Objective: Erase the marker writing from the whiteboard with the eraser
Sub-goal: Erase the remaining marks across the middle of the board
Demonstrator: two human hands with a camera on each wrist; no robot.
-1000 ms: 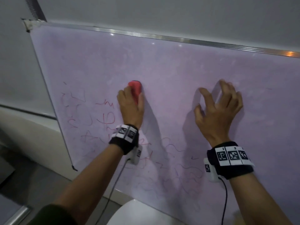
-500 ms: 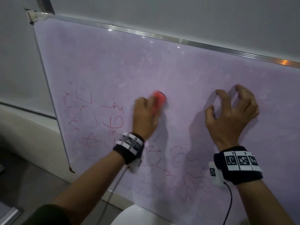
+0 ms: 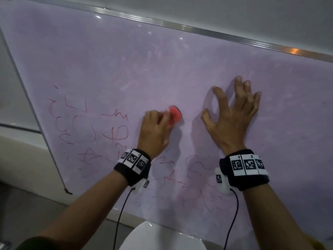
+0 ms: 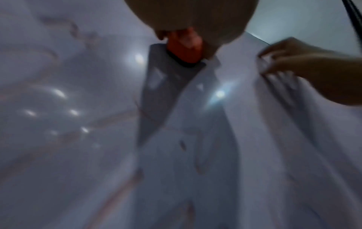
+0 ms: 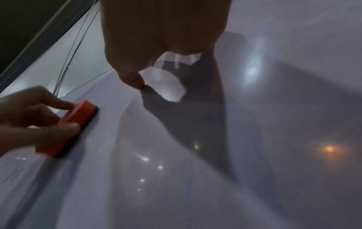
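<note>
I see left hand fingers gripping red eraser flat on whiteboard | right hand beside eraser, fingers spread wide, tips touching board | red marker writing left of eraser

This is looking like an office or classroom: a large whiteboard with a metal frame is hanging on a plain grey wall above the fingertips, red marker scribbles showing left of them.
</note>
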